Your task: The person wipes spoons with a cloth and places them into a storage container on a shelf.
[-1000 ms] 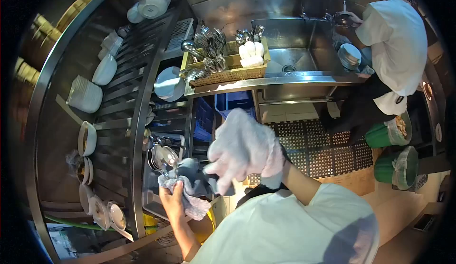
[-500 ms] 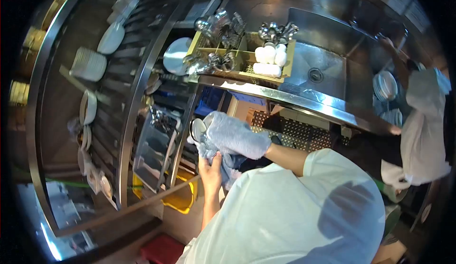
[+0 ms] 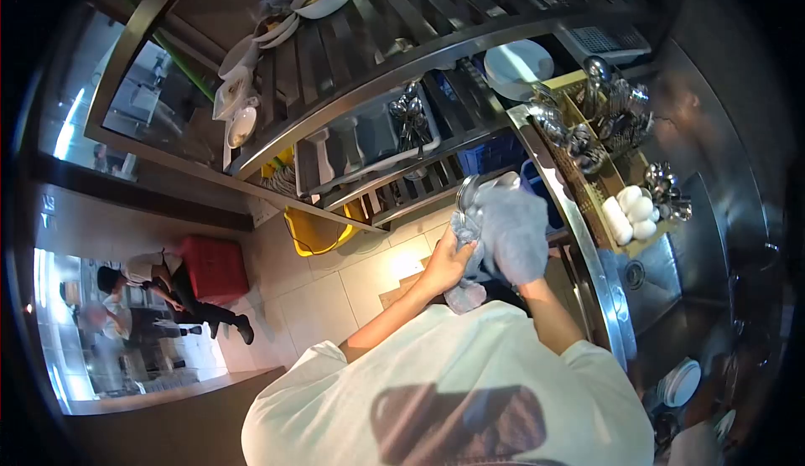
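A light blue cloth (image 3: 513,227) is bunched in front of my body. My left hand (image 3: 449,263) grips its lower left part, with the thumb pressed on top. Silvery utensils (image 3: 467,191), their rounded metal ends showing, stick up from the cloth above this hand. The cloth covers my right hand from the wrist (image 3: 530,288) upward, so its fingers are hidden. To the right stands a yellow divided basket (image 3: 587,183) with metal cutlery and white spoons (image 3: 633,214).
A slatted metal rack (image 3: 360,68) with bowls and a grey cutlery tray (image 3: 360,143) spans the upper left. At right is a steel sink (image 3: 662,286). A yellow bin (image 3: 323,230), a red box (image 3: 215,271) and a seated person (image 3: 168,282) are at left.
The view has turned left, so the basket and sink now appear farther right, and a seated person has come into view. Both hands remain at the cloth and utensils.
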`<state>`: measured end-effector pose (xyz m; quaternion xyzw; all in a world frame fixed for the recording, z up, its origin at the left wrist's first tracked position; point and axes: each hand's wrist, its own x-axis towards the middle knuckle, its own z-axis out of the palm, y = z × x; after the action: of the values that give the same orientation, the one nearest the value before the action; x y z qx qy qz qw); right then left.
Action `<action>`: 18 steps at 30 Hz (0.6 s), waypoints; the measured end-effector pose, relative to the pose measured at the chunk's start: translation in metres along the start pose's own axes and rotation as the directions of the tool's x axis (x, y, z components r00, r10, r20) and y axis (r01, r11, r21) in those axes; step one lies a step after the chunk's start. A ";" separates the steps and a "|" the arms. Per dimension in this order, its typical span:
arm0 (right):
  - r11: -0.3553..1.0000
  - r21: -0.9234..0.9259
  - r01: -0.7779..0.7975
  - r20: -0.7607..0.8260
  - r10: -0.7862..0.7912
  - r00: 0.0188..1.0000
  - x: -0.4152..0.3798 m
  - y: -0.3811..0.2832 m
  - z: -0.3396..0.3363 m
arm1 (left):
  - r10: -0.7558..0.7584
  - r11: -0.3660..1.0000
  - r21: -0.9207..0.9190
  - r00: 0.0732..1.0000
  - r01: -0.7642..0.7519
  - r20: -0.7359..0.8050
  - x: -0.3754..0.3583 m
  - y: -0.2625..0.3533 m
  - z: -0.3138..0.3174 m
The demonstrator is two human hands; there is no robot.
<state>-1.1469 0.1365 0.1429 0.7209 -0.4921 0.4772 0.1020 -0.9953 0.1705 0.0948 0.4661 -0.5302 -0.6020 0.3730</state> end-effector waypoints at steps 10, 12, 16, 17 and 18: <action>0.941 0.182 -0.287 0.299 0.225 0.928 0.004 0.017 0.112 | -0.121 0.992 0.024 0.984 0.125 -0.130 0.025 -0.030 -0.078; 0.878 0.107 -0.466 0.423 0.384 0.821 0.001 0.030 0.157 | -0.147 0.987 0.027 0.967 0.156 -0.210 0.034 -0.056 -0.107; 0.913 -0.161 -0.375 0.585 0.394 0.709 -0.018 0.045 0.231 | -0.166 0.976 -0.192 0.924 0.104 -0.345 0.040 -0.063 -0.159; 0.915 -0.161 -0.370 0.590 0.389 0.707 -0.035 0.060 0.260 | -0.169 0.975 -0.197 0.922 0.104 -0.349 0.040 -0.061 -0.171; 0.959 -0.064 -0.276 0.549 0.264 0.793 -0.055 0.081 0.305 | -0.177 0.974 -0.202 0.908 0.105 -0.379 0.039 -0.060 -0.183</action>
<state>-1.0368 -0.0581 -0.0866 0.7509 -0.5935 0.2635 -0.1204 -0.8292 0.0899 0.0285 0.5801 -0.3535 -0.5657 0.4674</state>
